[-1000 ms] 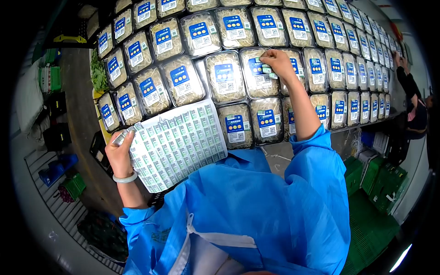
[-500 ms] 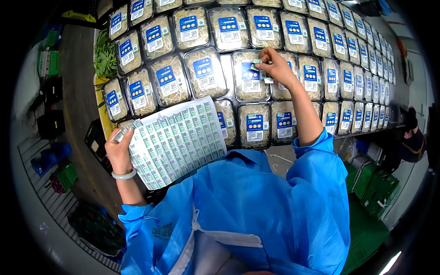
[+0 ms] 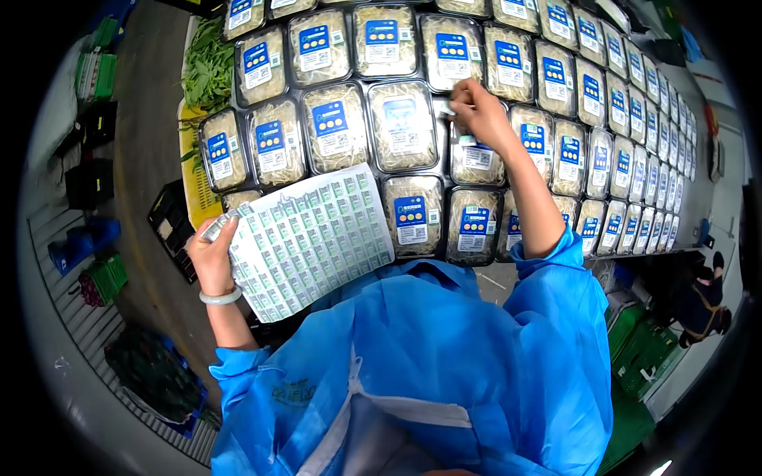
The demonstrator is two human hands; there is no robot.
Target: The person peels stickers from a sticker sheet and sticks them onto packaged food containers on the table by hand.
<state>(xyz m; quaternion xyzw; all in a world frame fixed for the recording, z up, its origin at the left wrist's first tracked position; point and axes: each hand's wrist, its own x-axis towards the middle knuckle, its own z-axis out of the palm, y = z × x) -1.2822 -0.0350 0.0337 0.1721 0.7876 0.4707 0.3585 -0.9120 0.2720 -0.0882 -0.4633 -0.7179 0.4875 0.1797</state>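
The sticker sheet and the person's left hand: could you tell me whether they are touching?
Touching. The head view shows the left hand gripping the left edge of the sticker sheet, with the fingertips curled over its top corner.

bright, even overhead light | film glare on trays (image 3: 402, 125) | fisheye edges (black vignette) | sharp centre
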